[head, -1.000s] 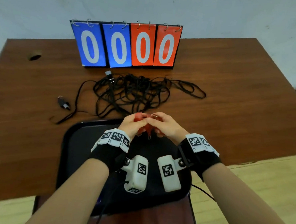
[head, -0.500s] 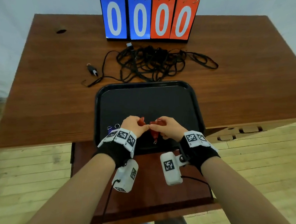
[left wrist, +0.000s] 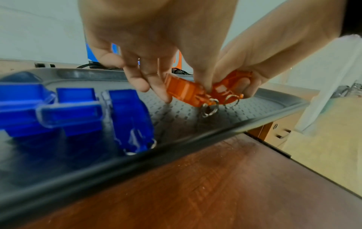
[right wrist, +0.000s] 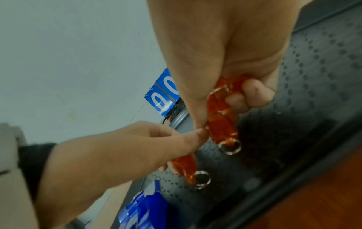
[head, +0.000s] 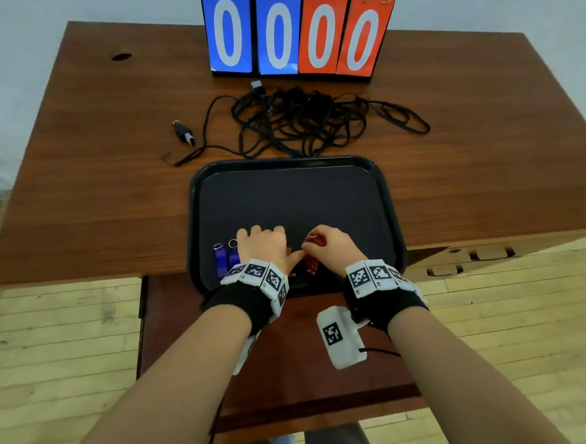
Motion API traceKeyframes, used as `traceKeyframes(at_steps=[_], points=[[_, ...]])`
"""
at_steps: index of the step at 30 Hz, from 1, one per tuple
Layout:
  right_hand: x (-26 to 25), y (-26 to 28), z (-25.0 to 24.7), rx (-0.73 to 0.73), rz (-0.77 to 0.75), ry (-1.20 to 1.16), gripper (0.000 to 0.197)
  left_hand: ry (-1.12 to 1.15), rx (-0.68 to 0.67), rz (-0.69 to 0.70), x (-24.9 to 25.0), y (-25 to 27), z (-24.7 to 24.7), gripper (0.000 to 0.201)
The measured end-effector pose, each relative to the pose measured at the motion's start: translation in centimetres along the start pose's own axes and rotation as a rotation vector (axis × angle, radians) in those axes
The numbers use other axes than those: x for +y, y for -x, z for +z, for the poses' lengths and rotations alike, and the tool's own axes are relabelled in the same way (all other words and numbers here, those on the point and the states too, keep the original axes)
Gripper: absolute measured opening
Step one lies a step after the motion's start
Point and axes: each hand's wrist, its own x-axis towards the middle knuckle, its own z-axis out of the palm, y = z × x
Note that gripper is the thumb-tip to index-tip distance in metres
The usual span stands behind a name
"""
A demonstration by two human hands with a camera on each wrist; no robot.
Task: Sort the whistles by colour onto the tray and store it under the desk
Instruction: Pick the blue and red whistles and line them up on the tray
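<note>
A black tray [head: 385,207] lies on the desk's near edge. Several blue whistles [head: 221,263] [left wrist: 74,108] [right wrist: 143,209] lie side by side in its near left corner. Just to their right, my left hand [head: 266,244] [left wrist: 176,93] pinches a red whistle [left wrist: 184,90] [right wrist: 184,162] between thumb and fingers, low over the tray. My right hand [head: 327,248] [right wrist: 225,108] grips another red whistle [head: 311,263] [right wrist: 221,125] [left wrist: 231,85], key ring hanging down. A second ring shows at its fingers. The two hands touch at the thumbs.
At the back of the brown desk [head: 116,176] stands a flip scoreboard [head: 293,33] with blue and red cards. A tangle of black cords [head: 308,123] and a black whistle [head: 183,134] lie beyond the tray. A lower wooden board [head: 276,358] juts out under the desk.
Both hands came back from the cords to the tray's near edge with the red whistles. They have drawn slightly apart and lowered beside the blue whistles.
</note>
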Motion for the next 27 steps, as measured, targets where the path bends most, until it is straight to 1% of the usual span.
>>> traceKeyframes(at_steps=[4,8,12,14,18,20,23,25,27], points=[[0.3,0.0,-0.3,-0.021,-0.022,-0.012,0.029,-0.032,-0.035,0.014,0.2,0.0,-0.2,0.055],[0.6,0.0,-0.3,-0.076,-0.026,-0.031,0.030,-0.018,-0.026,-0.005,-0.1,0.0,-0.6,0.053],[0.2,-0.3,0.0,-0.129,0.019,-0.065,0.031,0.006,-0.010,0.013,-0.6,0.0,-1.1,0.044],[0.0,-0.3,0.2,-0.151,0.056,-0.126,0.025,0.007,-0.014,0.054,-0.7,0.1,-1.2,0.039],[0.2,-0.2,-0.1,-0.094,0.153,-0.357,0.014,0.040,-0.056,0.127,-0.8,0.3,-0.9,0.032],[0.5,-0.1,-0.3,-0.073,0.183,-0.405,0.013,0.073,-0.066,0.133,-0.8,0.3,-0.7,0.028],[1.0,0.2,-0.2,-0.070,0.125,-0.329,0.029,0.132,-0.064,0.114,-0.8,0.2,-0.7,0.025],[1.3,0.3,-0.3,-0.006,0.063,-0.252,0.033,0.158,-0.052,0.096,-0.8,0.2,-0.7,0.024],[1.5,0.4,-0.3,0.045,0.044,-0.233,0.033,0.158,-0.031,0.075,-0.8,0.3,-0.8,0.024]])
